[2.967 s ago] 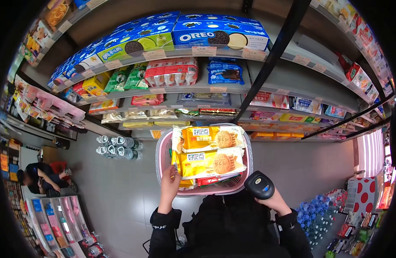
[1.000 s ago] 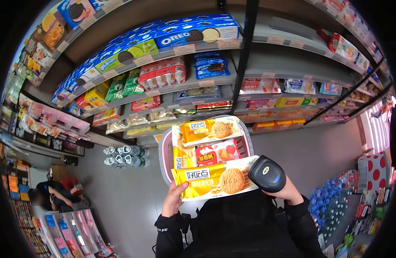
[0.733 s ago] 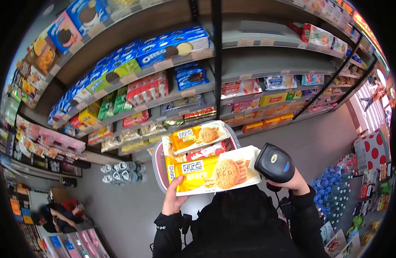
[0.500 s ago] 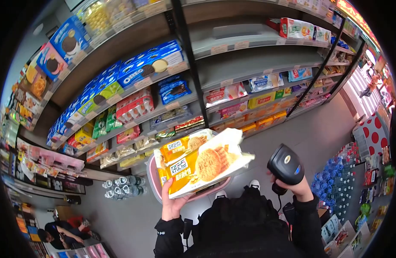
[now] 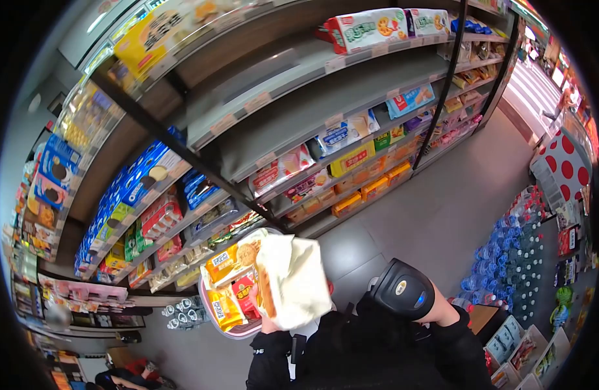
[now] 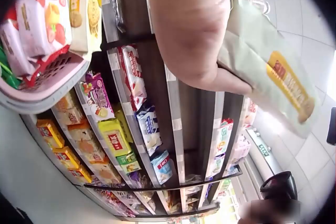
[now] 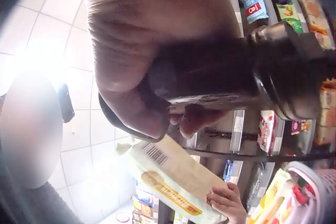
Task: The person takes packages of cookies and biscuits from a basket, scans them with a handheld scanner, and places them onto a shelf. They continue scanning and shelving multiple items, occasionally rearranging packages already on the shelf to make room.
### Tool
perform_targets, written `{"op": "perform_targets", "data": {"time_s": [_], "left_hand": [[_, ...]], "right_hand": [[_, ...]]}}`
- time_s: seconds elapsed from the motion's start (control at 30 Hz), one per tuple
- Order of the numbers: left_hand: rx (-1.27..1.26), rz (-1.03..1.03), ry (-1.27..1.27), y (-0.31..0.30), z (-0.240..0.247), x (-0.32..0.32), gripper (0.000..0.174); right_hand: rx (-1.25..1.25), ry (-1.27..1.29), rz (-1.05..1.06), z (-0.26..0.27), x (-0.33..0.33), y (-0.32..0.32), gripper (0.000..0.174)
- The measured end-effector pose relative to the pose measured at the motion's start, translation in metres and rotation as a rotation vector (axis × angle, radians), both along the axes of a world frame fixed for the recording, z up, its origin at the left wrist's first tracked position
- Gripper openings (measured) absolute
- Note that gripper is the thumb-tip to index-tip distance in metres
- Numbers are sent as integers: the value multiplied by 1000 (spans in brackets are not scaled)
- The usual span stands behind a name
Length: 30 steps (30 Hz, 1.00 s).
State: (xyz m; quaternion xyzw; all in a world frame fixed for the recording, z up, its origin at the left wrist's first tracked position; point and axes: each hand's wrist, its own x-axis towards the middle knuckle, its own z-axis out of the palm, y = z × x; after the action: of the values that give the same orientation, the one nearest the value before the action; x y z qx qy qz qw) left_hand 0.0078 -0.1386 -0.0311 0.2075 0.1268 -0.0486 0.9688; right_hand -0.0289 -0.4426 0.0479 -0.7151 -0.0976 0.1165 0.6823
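Observation:
My left hand [image 5: 266,318] grips a cream and yellow biscuit pack [image 5: 297,281], tilted so its pale side shows. In the left wrist view the left hand [image 6: 197,35] pinches the pack [image 6: 273,69] at one edge. A barcode shows on the pack [image 7: 170,174] in the right wrist view. My right hand [image 5: 442,309] holds a black scanner [image 5: 403,289] by its handle [image 7: 210,74], right of the pack. The pink basket [image 5: 244,333], holding yellow and red packs, stands behind and left of the left hand.
Shelves [image 5: 267,159] of biscuits and snacks run across the back. Bundled water bottles [image 5: 184,313] stand on the floor at left, and more bottles [image 5: 501,257] at right. Low display bins [image 5: 530,351] are at lower right; a seated person [image 5: 127,379] is at lower left.
The view has swung right. The pack, earlier over the basket with its printed front up, has moved right of it and turned over. The scanner was beside the pack, dropped away, and is raised level again.

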Motion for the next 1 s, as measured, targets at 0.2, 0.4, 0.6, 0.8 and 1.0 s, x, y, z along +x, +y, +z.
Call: {"op": "perform_targets", "data": {"time_s": [0.2,0.4,0.6,0.8,1.0], "left_hand": [[-214,232,-24,-100,84,26,43],[227,-275,-262,-41,33,72,65],[449,-427,-281,-49,34,96,78],[340,-221,-161,-80,45,80,85],[-278,-82,-229,-83,-13,60,48]], "right_hand": [[-4,20,51,-5,16,-60,50],[2,71,-32,-16,22,-107,58],[-37,133,-20,-26,31,-125,62],[-32,142,-41,-38,42,-117,64],[-35,104,-12,-35,52,-103,62]]}}
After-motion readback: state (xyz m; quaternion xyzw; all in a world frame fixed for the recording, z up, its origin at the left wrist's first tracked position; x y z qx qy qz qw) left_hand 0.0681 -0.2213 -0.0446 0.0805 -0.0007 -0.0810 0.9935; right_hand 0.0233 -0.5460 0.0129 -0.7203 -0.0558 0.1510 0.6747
